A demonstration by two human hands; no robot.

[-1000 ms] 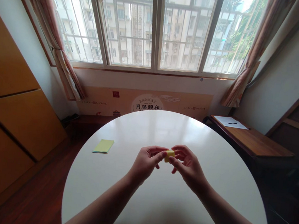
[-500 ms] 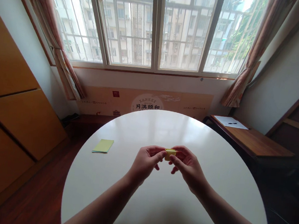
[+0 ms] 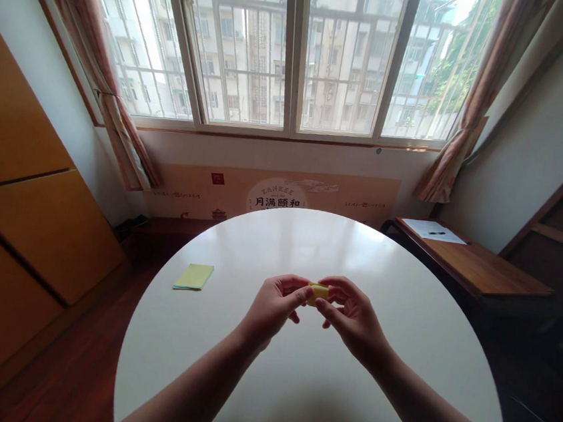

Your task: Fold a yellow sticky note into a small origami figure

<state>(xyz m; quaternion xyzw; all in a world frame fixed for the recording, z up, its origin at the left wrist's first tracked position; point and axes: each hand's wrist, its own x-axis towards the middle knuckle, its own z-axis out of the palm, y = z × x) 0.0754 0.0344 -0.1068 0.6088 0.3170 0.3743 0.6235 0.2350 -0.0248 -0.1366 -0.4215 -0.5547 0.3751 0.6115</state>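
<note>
The left hand (image 3: 274, 305) pinches one end of the yellow paper (image 3: 318, 295); the right hand (image 3: 353, 316) pinches the other end; the paper, bent over on itself, is held between the two, over the table (image 3: 312, 395); the notes (image 3: 194, 276) lie on the table, well left of both hands; farther off, to their right, is a sheet (image 3: 420, 228).

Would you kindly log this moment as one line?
left hand: holds yellow paper | right hand: holds same paper | green paper stack: on white table
</note>
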